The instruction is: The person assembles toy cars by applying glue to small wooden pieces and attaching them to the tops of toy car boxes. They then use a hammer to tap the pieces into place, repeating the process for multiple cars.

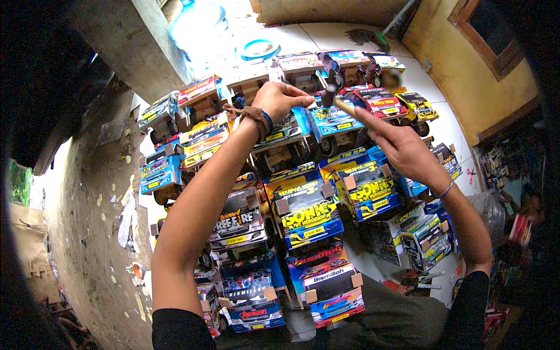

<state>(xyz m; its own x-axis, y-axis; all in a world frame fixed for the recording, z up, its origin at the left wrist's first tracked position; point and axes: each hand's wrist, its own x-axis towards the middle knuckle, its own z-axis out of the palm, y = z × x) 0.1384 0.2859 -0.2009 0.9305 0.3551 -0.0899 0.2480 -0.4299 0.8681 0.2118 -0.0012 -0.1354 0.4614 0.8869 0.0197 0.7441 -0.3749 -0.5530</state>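
My right hand (402, 149) grips the wooden handle of a small hammer (345, 107), its dark head raised over the far rows of toy trucks. Close to the hammer head, my left hand (277, 105) has thumb and fingers pinched together above a light blue toy truck (333, 121). Whatever lies between those fingertips is too small to make out. A red toy truck (382, 105) stands just beyond the hammer. Nearer to me are yellow and blue toy trucks (308, 213) with small wooden blocks at their front corners, and a red and blue toy truck (332, 291).
More brightly printed trucks stand in rows on white tiles. Behind them are a blue basin (260, 50) and a broom (364, 37). Red-handled scissors (470, 172) lie at the right. The dirt floor (87, 192) on the left holds scraps and a plastic bag (126, 221).
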